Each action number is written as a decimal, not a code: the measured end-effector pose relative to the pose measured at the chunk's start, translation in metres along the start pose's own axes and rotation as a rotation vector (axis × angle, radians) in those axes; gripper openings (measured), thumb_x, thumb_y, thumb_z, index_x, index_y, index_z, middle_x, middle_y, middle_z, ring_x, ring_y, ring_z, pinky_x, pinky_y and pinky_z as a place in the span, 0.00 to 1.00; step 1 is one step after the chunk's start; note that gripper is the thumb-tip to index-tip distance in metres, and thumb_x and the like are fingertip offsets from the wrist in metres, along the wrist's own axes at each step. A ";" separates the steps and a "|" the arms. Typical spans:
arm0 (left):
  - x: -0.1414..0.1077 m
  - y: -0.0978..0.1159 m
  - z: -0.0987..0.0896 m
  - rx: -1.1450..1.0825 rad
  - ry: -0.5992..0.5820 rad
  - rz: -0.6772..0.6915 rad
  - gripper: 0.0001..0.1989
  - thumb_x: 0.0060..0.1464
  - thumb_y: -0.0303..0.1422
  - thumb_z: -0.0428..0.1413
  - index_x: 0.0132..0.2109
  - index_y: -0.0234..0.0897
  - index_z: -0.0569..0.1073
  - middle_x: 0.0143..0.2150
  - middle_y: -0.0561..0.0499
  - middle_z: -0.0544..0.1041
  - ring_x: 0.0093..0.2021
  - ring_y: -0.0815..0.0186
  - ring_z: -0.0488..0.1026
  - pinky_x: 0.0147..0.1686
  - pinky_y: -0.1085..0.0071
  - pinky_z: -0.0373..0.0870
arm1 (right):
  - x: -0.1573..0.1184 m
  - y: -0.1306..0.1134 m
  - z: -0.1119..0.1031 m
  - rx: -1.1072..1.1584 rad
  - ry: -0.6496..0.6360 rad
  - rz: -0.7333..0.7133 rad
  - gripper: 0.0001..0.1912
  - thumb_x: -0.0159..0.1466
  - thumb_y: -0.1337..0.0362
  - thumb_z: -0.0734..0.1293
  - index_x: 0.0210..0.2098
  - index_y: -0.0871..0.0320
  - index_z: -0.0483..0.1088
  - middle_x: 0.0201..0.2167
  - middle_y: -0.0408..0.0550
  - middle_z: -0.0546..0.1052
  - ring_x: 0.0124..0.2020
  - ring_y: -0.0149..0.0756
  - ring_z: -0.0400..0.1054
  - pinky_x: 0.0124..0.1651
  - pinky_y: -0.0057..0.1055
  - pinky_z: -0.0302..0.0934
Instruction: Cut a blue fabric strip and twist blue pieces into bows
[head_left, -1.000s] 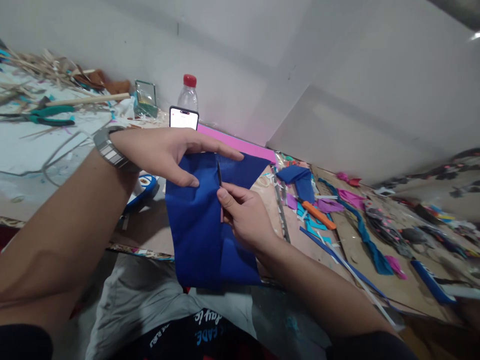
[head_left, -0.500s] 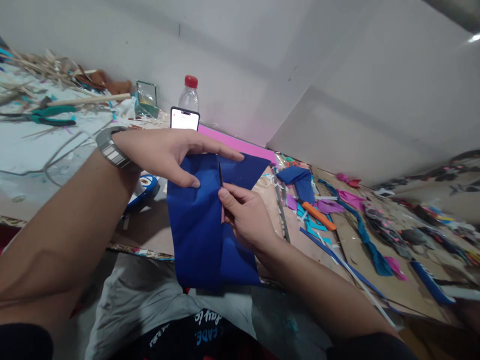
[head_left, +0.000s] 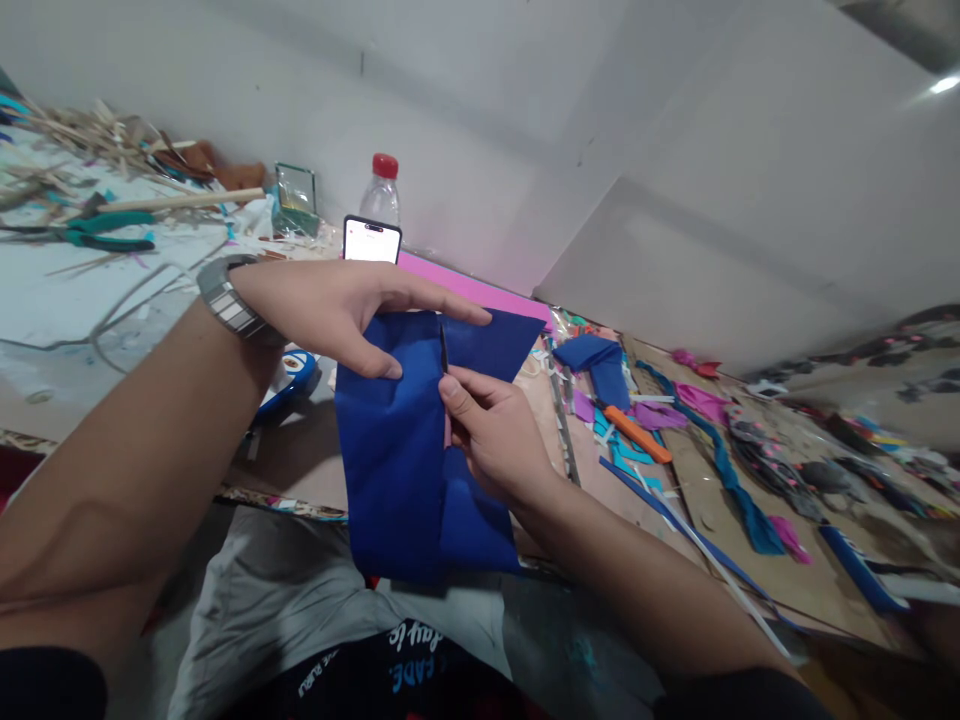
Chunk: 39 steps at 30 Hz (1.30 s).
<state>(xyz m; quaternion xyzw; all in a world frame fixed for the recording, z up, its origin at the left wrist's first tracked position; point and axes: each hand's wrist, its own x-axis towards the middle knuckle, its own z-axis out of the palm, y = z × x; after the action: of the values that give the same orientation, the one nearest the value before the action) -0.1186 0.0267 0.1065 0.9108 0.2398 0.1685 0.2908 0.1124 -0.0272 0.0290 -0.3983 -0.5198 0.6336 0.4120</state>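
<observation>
A blue sheet of fabric (head_left: 390,450) hangs over the table's front edge, a slit or fold line running down its middle. My left hand (head_left: 352,305) lies on its upper part, thumb and fingers spread, a watch (head_left: 231,295) on the wrist. My right hand (head_left: 491,430) is closed in a pinch at the line in the fabric. From its fingertips a thin dark blade (head_left: 444,350) points away from me along that line. Below the fingers a small pinkish piece shows; whether it belongs to the blade I cannot tell.
Behind my left hand stand a phone (head_left: 371,242) and a red-capped bottle (head_left: 385,185). Green-handled pliers (head_left: 112,232) and wood strips lie left. To the right are an orange cutter (head_left: 637,433), blue fabric scraps (head_left: 596,360) and a blue-handled tool (head_left: 862,568).
Almost nothing differs. Both hands and the fabric appear shifted very slightly to the right, together with the surroundings.
</observation>
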 end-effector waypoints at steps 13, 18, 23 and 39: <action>0.001 0.004 0.001 -0.029 0.006 -0.070 0.40 0.54 0.35 0.63 0.72 0.46 0.64 0.72 0.48 0.67 0.73 0.48 0.60 0.71 0.54 0.57 | 0.001 -0.001 0.002 0.022 0.002 -0.003 0.21 0.56 0.48 0.79 0.40 0.57 0.81 0.17 0.35 0.67 0.18 0.23 0.54 0.20 0.26 0.48; 0.003 0.005 0.004 -0.028 0.023 -0.100 0.37 0.54 0.37 0.63 0.71 0.45 0.66 0.70 0.49 0.70 0.73 0.47 0.60 0.70 0.54 0.58 | 0.002 -0.001 0.001 0.023 -0.020 -0.009 0.19 0.56 0.48 0.78 0.33 0.57 0.79 0.17 0.35 0.65 0.18 0.22 0.53 0.20 0.25 0.47; 0.004 0.006 0.006 -0.043 0.025 -0.115 0.37 0.53 0.38 0.63 0.70 0.45 0.67 0.70 0.50 0.70 0.73 0.49 0.61 0.70 0.57 0.58 | 0.003 0.001 0.000 0.013 -0.015 -0.021 0.19 0.57 0.48 0.78 0.31 0.57 0.78 0.17 0.35 0.65 0.18 0.22 0.54 0.20 0.25 0.47; 0.005 -0.002 0.004 0.043 -0.056 -0.066 0.43 0.54 0.38 0.62 0.74 0.46 0.59 0.74 0.49 0.63 0.76 0.47 0.55 0.72 0.55 0.52 | 0.002 0.003 0.000 0.017 0.032 0.007 0.21 0.55 0.48 0.79 0.38 0.58 0.81 0.18 0.35 0.68 0.18 0.24 0.56 0.21 0.26 0.51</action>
<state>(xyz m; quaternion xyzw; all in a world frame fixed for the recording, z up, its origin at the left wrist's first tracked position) -0.1132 0.0293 0.1032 0.9128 0.2648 0.1281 0.2832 0.1116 -0.0252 0.0259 -0.4066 -0.5063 0.6331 0.4214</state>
